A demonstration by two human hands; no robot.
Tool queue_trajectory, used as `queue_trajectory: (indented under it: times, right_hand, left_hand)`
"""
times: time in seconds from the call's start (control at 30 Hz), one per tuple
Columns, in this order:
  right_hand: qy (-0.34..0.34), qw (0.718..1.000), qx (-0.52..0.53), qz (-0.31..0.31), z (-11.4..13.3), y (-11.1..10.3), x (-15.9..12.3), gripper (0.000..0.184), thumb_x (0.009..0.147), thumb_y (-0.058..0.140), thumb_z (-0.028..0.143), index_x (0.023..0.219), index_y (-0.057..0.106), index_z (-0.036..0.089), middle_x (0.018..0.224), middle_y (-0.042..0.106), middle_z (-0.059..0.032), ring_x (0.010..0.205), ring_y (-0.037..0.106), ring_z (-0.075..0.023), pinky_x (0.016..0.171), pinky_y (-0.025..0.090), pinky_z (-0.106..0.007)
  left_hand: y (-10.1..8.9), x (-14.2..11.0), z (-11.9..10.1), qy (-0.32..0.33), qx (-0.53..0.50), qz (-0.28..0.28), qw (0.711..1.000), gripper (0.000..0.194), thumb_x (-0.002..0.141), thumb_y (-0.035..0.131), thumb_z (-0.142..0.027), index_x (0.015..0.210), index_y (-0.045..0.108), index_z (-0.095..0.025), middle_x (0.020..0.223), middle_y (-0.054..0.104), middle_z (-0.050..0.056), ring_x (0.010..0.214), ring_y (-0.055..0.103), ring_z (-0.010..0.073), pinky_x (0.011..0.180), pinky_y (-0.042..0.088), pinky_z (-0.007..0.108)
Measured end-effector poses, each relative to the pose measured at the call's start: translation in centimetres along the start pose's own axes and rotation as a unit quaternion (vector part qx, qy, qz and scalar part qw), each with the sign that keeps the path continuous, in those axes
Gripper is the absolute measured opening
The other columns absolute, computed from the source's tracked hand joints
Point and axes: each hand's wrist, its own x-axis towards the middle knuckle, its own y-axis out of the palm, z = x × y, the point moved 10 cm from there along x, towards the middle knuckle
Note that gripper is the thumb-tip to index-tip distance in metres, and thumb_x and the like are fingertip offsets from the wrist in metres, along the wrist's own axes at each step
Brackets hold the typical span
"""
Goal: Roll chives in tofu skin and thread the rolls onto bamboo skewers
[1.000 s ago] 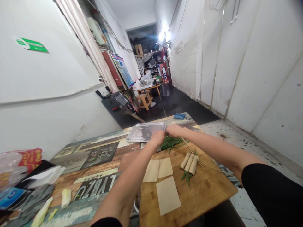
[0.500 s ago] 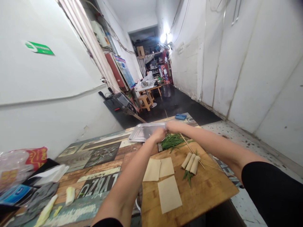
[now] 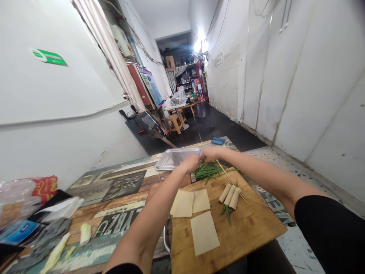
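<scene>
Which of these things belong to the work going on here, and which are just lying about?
Seemingly part of the work:
- flat sheets
- three rolls
- greens
- thin sticks
- wooden board
- tray

Probably just lying about:
- grey cloth
- pale vegetable pieces
- red-and-clear bag
- blue object

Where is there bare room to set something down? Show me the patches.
The board is bare at its near right, beside the nearest sheet and below the rolls. The tabletop is bare between the tray and the grey cloth. It's crowded around the greens, left hand and right hand.
</scene>
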Motion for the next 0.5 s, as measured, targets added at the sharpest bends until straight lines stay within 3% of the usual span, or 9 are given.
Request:
queue_trajectory:
  times: [0.17, 0.5]
  right_hand:
    - [0.007, 1.0, 0.01, 0.019, 0.22, 0.26, -0.51, 0.02, 0.075, 0.069, 0.027, 0.088, 0.075, 0.012, 0.075, 0.07, -0.0042, 0.066, 0.057, -0.0142, 0.058, 0.036, -0.022]
    - [0.05, 0.997, 0.046, 0.022, -0.2, 0.06, -0.49, 0.014, 0.072, 0.066, 0.02, 0.081, 0.075, 0.013, 0.076, 0.07, -0.0064, 0.075, 0.062, -0.0187, 0.066, 0.042, -0.024]
  left_hand:
    - [0.31, -0.73, -0.28, 0.019, -0.003, -0.001, 1.0, 0.03, 0.091, 0.04, -0.019, 0.09, 0.069, -0.014, 0.087, 0.069, 0.011, 0.083, 0.062, 0.0197, 0.074, 0.043, 0.025]
    - [0.37, -1.0, -0.13, 0.011, -0.016, -0.017, 1.0, 0.03, 0.09, 0.038, -0.017, 0.089, 0.069, -0.013, 0.083, 0.069, 0.009, 0.077, 0.061, 0.0178, 0.07, 0.042, 0.025]
